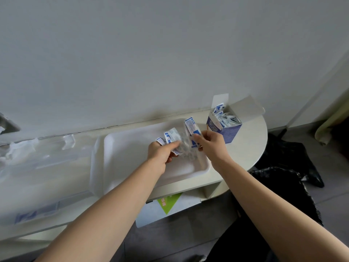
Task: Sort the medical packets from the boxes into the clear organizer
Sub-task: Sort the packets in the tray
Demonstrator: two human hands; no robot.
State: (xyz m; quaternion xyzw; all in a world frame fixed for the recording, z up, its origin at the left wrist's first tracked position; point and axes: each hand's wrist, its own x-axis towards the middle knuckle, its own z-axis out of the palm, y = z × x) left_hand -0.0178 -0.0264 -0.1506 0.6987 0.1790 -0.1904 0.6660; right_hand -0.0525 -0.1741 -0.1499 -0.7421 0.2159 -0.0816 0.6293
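1. the left hand [161, 153] hovers over a white tray [120, 159]. its fingers are curled and pinch a small fan of white-and-blue packets [167, 139], which stick up past its fingertips.
2. the right hand [208, 143] is close beside the left hand, also over the tray. its thumb and fingers pinch a single packet [191, 127], which stands tilted above its thumb.
3. between the two hands lies a blurred clear strip [187, 152] with a bubbled surface. it reaches both hands, but it is too smeared to tell which hand holds it.
4. an open blue box [225, 129] stands just beyond the right hand and a little to its right. its flap is up, and it is full of loose packets [225, 118].
5. the clear organizer [41, 208] lies well to the left of the left hand, nearer the person, by the table's front edge. it is blurred. a blue-and-white patch shows inside it, but the compartment cannot be told.
6. crumpled clear plastic [17, 152] lies far left of the left hand, by the wall.
7. the pale table [251, 148] ends in a rounded edge to the right of the right hand.
8. below the forearms, a green-and-white sheet [168, 202] sits on a shelf under the tabletop.
9. a black bag [283, 178] lies on the floor to the right of the right forearm.
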